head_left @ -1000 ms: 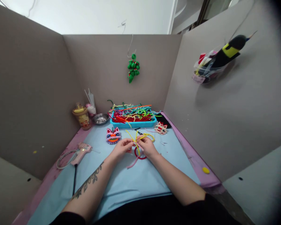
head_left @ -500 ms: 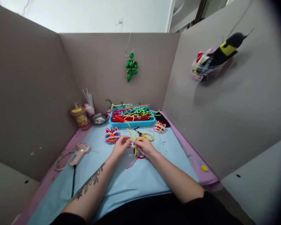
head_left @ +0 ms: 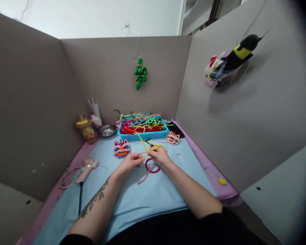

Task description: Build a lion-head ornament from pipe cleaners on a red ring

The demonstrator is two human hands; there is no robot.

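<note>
Between my hands runs a yellow pipe cleaner point(head_left: 142, 142), crossed by a thin pink one. My left hand point(head_left: 133, 160) pinches the lower yellow end at its fingertips. Just right of it, my right hand point(head_left: 159, 156) is closed on the yellow pipe cleaner near the crossing, and a yellow loop shows beyond the knuckles. Under the right hand lies a red pipe cleaner ring point(head_left: 146, 167) on the blue cloth. A pink pipe cleaner point(head_left: 143, 179) trails from it toward me. A purple-pink lion-head figure point(head_left: 121, 149) sits beyond my left hand.
Behind my hands is a blue tray point(head_left: 140, 136) heaped with pipe cleaners. A pale lion-head figure point(head_left: 173, 137) lies to the right. On the left are a pink glue gun point(head_left: 88, 169), a metal bowl point(head_left: 107, 131) and a yellow-lidded cup point(head_left: 87, 129). Grey panels stand on three sides.
My left hand has come down and taken the lower yellow end, drawing it leftward. The yellow strand now slants between the hands, and more of the red ring shows.
</note>
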